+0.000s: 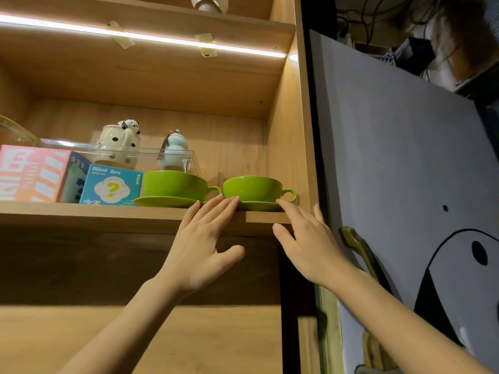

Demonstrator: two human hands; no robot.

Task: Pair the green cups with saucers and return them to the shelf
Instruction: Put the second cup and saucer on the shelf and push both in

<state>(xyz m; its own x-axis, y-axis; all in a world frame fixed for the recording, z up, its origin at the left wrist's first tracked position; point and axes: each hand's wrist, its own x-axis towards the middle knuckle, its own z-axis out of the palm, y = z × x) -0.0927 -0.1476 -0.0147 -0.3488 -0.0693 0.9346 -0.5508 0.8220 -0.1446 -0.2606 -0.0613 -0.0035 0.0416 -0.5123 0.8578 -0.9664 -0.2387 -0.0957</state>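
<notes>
both green cups (252, 188) sitting on saucers (258, 205) on shelf (108, 213); left hand (201, 247) and right hand (310, 245) reaching up, fingers straight, gripping nothing, fingertips touching right saucer.

Only 1 view: a head-worn wide-angle camera, tilted upward from below the wooden shelf (121, 213), close enough that both raised forearms fill the lower frame, with an open cabinet door (405, 163) on the right.

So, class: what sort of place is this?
Probably a home display cabinet: a lit wooden shelf holding green cups on saucers, a panda teapot and toy boxes.
</notes>
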